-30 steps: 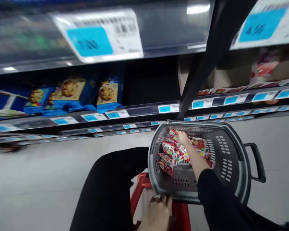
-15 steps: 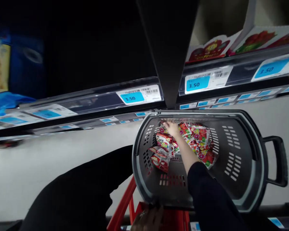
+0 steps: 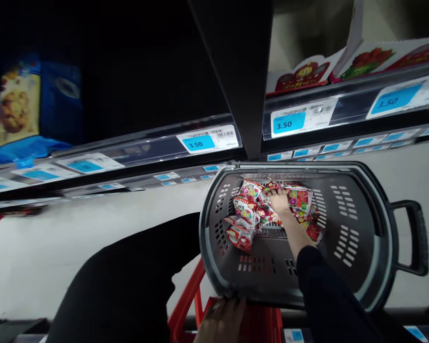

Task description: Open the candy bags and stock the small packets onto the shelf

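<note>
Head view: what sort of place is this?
Most likely a supermarket aisle: price labels along the shelf edges, a blue bag shelved, and a shopping basket holding red packets.

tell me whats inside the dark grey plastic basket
Inside the dark grey plastic basket lie shiny red-and-white printed packets, with the person's bare right hand among them. Whatever lies beneath the hand and the upper packets is covered.

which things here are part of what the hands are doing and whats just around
In use:
- right hand, among the packets
- red packets
- basket
- left hand, at its near rim

Just around:
- blue bag
- price labels
- cardboard boxes
</note>
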The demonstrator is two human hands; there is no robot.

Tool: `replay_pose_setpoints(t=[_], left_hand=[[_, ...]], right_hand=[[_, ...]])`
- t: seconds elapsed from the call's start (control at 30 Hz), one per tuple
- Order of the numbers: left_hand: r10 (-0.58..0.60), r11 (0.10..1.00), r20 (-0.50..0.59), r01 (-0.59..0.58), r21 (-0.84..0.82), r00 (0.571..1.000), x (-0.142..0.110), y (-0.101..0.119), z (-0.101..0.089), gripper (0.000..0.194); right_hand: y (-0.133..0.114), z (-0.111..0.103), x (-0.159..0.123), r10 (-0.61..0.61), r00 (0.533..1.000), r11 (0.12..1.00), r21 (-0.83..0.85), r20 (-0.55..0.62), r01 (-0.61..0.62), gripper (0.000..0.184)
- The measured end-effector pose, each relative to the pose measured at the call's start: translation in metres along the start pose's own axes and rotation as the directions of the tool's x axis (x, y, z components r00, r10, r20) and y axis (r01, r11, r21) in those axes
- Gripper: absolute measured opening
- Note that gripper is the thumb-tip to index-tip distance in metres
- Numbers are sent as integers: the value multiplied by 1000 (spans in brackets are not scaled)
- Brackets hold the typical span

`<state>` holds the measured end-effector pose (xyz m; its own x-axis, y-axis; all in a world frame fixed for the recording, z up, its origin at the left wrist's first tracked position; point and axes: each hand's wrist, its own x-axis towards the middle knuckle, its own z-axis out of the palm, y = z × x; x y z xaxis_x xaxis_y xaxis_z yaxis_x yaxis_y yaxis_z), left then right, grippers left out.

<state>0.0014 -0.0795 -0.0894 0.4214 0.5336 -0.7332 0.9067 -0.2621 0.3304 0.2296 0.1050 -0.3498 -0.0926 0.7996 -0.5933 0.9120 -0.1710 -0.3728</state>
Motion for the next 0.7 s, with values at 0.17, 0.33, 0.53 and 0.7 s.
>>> replay_pose_setpoints(t=[0.17, 0.33, 0.53, 0.7], left_hand=[[-65, 954, 86, 87, -286, 994, 11, 20, -46, 52], [-186, 483, -76, 23, -875, 980, 20, 32, -61, 69], [-48, -400, -238, -238, -885, 970, 23, 41, -64, 82], [-218, -346, -401, -454, -821, 890, 9, 34, -71, 71]], right_hand=[[9, -54, -63, 22, 1000, 975, 221, 5, -22, 28], [-23, -110, -191, -48, 999, 327, 945, -1, 17, 33], [-116, -107, -293, 0, 999, -324, 945, -52, 50, 37], [-114, -94, -309, -27, 993, -166, 980, -119, 113, 48]])
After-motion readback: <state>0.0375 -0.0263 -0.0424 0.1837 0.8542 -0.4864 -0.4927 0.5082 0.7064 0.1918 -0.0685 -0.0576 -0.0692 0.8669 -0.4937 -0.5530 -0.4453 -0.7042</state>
